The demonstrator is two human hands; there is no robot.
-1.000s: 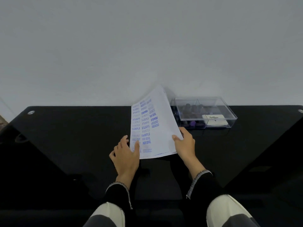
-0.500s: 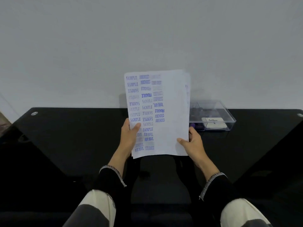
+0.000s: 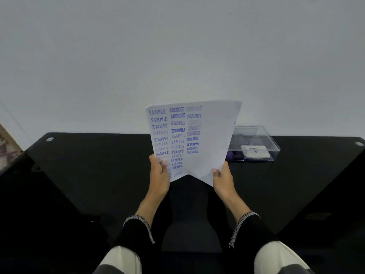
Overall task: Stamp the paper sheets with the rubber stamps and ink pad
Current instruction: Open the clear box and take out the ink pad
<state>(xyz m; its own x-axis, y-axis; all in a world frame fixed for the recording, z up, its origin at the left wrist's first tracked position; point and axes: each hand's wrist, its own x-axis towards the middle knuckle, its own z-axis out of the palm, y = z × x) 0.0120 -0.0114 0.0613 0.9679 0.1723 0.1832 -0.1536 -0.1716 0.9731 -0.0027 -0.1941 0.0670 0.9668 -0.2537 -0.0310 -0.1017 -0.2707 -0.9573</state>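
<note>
A: Left hand (image 3: 159,176) pinches the sheets' (image 3: 207,147) near-left corner; right hand (image 3: 222,177) grips their near-right edge, upright.

B: Lay them flat between both hands; the box (image 3: 256,144) sits beyond the right.

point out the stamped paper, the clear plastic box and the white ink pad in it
stamped paper (image 3: 212,135), head view, on the blank right part of the sheet
clear plastic box (image 3: 262,133), head view, on its transparent lid
white ink pad (image 3: 255,152), head view, on its top face inside the box
</note>
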